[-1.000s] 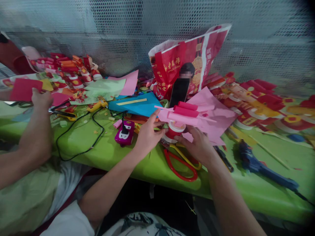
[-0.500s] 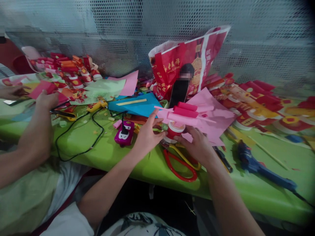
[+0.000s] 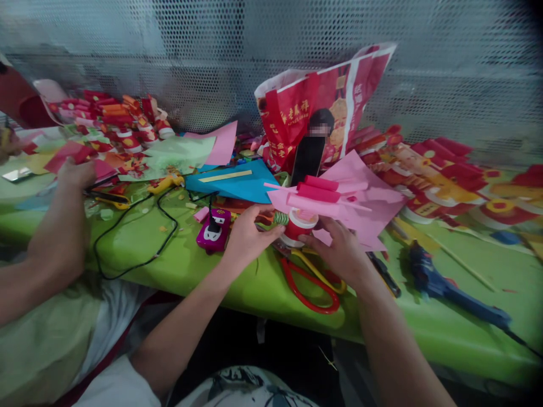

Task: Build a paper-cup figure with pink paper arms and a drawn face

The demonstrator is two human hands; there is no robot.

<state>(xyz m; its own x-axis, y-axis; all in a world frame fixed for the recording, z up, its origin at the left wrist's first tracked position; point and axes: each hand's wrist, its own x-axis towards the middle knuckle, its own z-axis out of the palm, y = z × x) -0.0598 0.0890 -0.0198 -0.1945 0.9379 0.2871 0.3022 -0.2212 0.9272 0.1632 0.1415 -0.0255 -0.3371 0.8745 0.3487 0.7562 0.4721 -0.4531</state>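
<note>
A small red-and-white paper figure (image 3: 298, 230), shaped like a cup, stands near the table's front edge. Magenta and pink paper rolls (image 3: 317, 192) sit above it. My right hand (image 3: 337, 249) grips the figure's right side between thumb and fingers. On the other side, my left hand (image 3: 250, 234) has thumb and index finger closed on a green ridged paper coil (image 3: 280, 218) that meets the figure's left side; I cannot tell whether it is attached. Below the figure lie scissors with red and yellow handles (image 3: 311, 308), their blades partly hidden beneath it.
A blue glue gun (image 3: 449, 291) lies at right, a black-handled cutter (image 3: 384, 274) nearer. Left are a purple power socket (image 3: 214, 230) and a yellow glue gun (image 3: 165, 183). A red bag (image 3: 288, 113) and dark phone (image 3: 306, 160) stand behind. A co-worker's hand (image 3: 76, 172) holds red paper.
My left index finger has come down from the pink roll's end to the green coil, which now shows more clearly. My right hand stays on the figure. The co-worker's far hand has drawn back left.
</note>
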